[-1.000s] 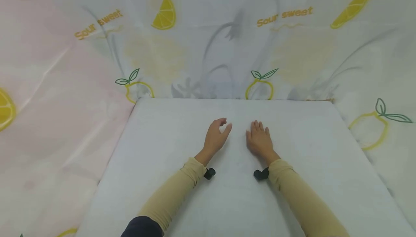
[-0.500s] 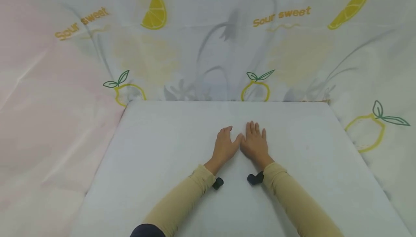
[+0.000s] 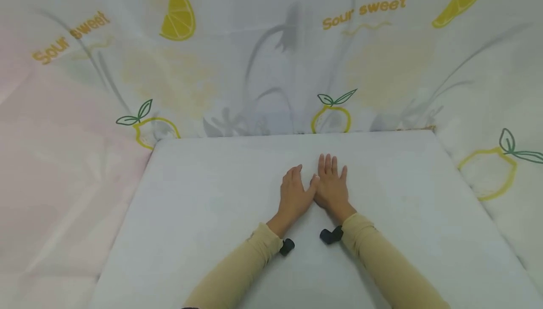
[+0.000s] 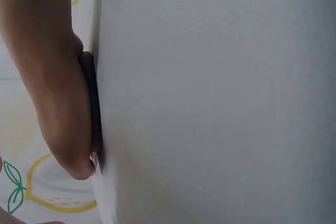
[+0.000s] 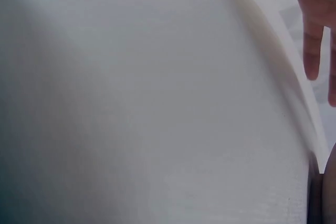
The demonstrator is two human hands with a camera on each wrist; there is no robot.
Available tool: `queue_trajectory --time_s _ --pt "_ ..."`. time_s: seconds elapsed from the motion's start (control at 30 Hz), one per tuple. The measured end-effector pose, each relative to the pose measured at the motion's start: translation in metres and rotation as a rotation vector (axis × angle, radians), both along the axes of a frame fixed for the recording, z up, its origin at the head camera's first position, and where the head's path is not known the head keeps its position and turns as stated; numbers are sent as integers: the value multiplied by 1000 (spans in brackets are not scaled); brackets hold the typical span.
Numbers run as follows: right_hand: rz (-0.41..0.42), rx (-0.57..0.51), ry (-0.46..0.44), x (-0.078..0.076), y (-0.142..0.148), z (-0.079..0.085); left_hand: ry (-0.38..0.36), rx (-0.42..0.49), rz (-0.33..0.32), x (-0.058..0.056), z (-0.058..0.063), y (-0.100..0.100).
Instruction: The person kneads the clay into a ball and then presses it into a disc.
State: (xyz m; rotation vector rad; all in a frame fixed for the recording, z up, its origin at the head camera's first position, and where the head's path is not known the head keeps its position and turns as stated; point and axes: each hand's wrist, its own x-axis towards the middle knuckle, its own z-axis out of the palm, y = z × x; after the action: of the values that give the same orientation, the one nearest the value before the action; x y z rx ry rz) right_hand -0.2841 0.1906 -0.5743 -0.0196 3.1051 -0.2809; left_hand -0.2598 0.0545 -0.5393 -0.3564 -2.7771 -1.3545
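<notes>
My right hand (image 3: 333,189) lies palm down on the white tabletop (image 3: 220,186), fingers straight and a little spread. Beside it my left hand (image 3: 294,198) stands tilted, fingers loosely bent, its thumb tip overlapping the thumb side of the right hand. The head view shows no object in either hand. From the left wrist, the right hand (image 4: 65,103) appears side-on, with a thin dark flat strip (image 4: 93,103) between palm and table; I cannot tell what it is. In the right wrist view the left hand (image 5: 317,17) appears at the upper right, fingers extended.
A lemon-print cloth (image 3: 271,64) hangs behind the table and down both sides. The table's back edge runs just beyond the fingertips. Small black wrist cameras sit at both cuffs, the left camera (image 3: 287,247) and the right camera (image 3: 331,235) close together.
My left hand has moved right until its thumb meets the right hand. The right hand has shifted slightly left and stays flat. The head view has turned a little.
</notes>
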Motion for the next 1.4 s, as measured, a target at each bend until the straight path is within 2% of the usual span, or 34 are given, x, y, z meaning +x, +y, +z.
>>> queue_trajectory --time_s 0.17,0.33,0.5,0.63,0.77,0.83,0.93,1.03,1.2,1.3,1.4 --pt "-9 -32 -2 -4 4 -3 -1 2 9 0 -3 0" --pt "-50 -51 18 -22 10 -8 20 7 -11 -15 -7 6" --pt "-69 -109 -2 -30 11 -25 -10 -13 -1 -24 -21 6" --pt "-63 -203 76 -38 16 -36 11 -18 11 -32 -26 1" --pt "-55 -329 153 -45 24 -29 37 -42 9 -46 -23 -6" --pt "-51 -349 135 -48 29 -21 38 -66 10 -54 -20 -11" --pt "-38 -294 72 -51 37 -10 26 -97 15 -65 -15 -23" --pt "-21 -248 29 -50 44 2 40 -197 31 -77 -12 -40" --pt "35 -147 26 -40 63 20 146 -453 51 -97 -9 -77" --pt "64 -95 63 -33 79 24 167 -544 57 -103 -9 -100" --pt "73 -19 98 -23 97 25 154 -598 72 -105 -13 -119"
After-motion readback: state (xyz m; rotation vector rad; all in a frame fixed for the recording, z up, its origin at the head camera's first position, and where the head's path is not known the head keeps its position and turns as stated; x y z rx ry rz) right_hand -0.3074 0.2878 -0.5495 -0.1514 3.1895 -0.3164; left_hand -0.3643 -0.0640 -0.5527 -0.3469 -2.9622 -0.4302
